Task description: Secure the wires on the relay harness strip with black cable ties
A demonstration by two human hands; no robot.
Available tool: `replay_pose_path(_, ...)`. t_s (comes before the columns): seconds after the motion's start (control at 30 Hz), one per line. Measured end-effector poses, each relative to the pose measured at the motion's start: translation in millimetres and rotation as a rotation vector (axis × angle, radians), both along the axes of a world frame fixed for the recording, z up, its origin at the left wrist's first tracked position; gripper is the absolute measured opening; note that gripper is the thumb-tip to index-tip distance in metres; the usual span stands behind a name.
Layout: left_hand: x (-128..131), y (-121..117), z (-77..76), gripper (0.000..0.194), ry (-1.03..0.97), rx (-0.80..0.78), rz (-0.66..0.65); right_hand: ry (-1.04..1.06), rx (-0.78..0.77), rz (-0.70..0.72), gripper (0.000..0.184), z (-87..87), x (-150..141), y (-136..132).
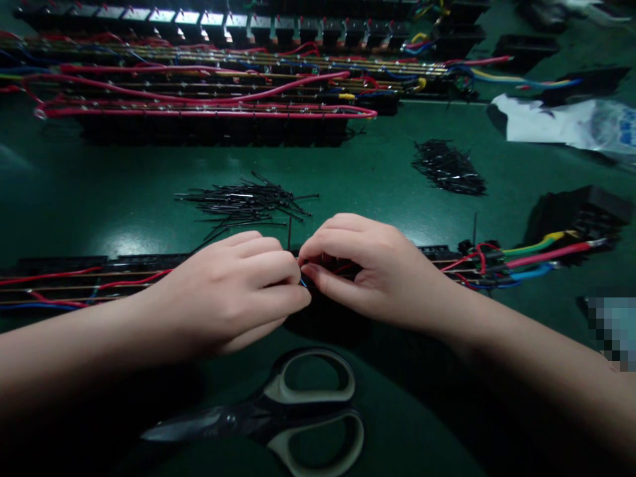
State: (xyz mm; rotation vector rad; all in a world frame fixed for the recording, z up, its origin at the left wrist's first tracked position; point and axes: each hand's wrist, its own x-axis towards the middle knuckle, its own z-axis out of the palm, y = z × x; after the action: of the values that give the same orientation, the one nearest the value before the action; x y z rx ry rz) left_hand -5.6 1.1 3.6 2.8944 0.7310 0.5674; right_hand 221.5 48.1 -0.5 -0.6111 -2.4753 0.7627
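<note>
Back of bench, biggest first: long black assemblies (pixel 238 129), ribbed, brass-coloured rails along them, thick pinkish-red cable (pixel 213 114) looped lengthwise. In front of me, a long narrow wired strip (pixel 54 273), black, thin brass-coloured rails, red and blue wires; it runs left to right under my hands. Scissors (pixel 256 414) nearest me, metal blades pointing left, two pale-lined dark loops. Crumpled white plastic bag (pixel 546 122), far right. Boxy black block (pixel 591 205) by the strip's right end, with thick green-yellow, red and blue leads near it. Two heaps of thin black ties: wider, spiky one (pixel 243 199) just beyond my left hand, tighter one (pixel 447 169) to the right. One slim dark strand (pixel 290 232) sticks up between my hands.

Left hand (pixel 243 281): over the strip, back upward, fingers curled in close together, tips mostly hidden; can't tell if they grip anything. Bit of blue wire (pixel 305 283) shows beside them. Right hand (pixel 365 268): thumb and forefinger bent nearly together, only a slight gap, tips meeting the left hand at the strip; anything between them is too small to make out.

Table (pixel 368 169): smooth, dark green, glossy, glare at left. Room dim; deep shadow under my forearms.
</note>
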Motion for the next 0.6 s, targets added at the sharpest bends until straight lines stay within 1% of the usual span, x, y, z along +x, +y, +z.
replay_pose_path(0.23, 0.3, 2.2, 0.6, 0.027, -0.04, -0.138, 0.051, 0.001, -0.01, 0.004, 0.012, -0.2, 0.0, 0.3)
replay_pose_path(0.6, 0.4, 4.7, 2.9, 0.027, -0.035, -0.159, 0.019, -0.004, -0.009, 0.0, 0.012, 0.4, -0.1, -0.4)
